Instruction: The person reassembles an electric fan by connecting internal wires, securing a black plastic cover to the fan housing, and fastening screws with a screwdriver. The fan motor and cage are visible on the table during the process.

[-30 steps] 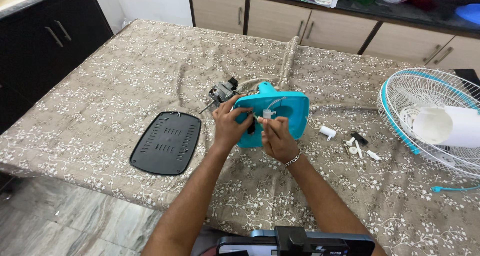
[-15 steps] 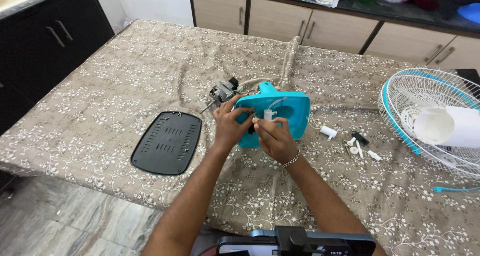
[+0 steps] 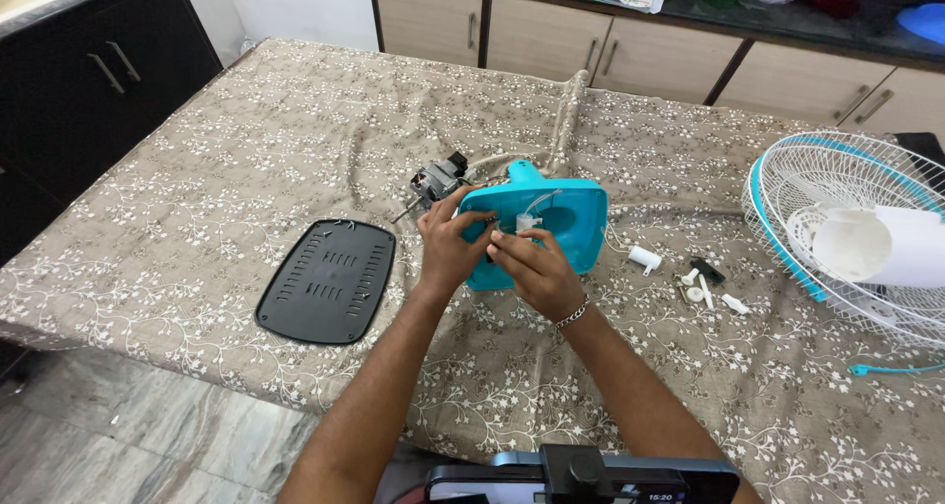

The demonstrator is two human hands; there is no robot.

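A turquoise fan base housing (image 3: 566, 223) lies open side up on the patterned tablecloth (image 3: 246, 130). My left hand (image 3: 448, 248) grips its left rim, thumb inside the shell. My right hand (image 3: 532, 268) pinches a small part among the white wires and a white cylinder (image 3: 528, 222) inside the housing; what exactly the fingertips hold is hidden. A small grey motor (image 3: 436, 181) sits just behind my left hand, wired to the housing.
A black vented cover plate (image 3: 327, 280) lies left of my hands. Small white and black parts (image 3: 701, 285) lie to the right. A white fan grille (image 3: 856, 228) with blades sits at the far right. Cabinets stand behind the table.
My right hand has shifted slightly up and left inside the housing, closer to my left hand's fingers. The housing has barely moved.
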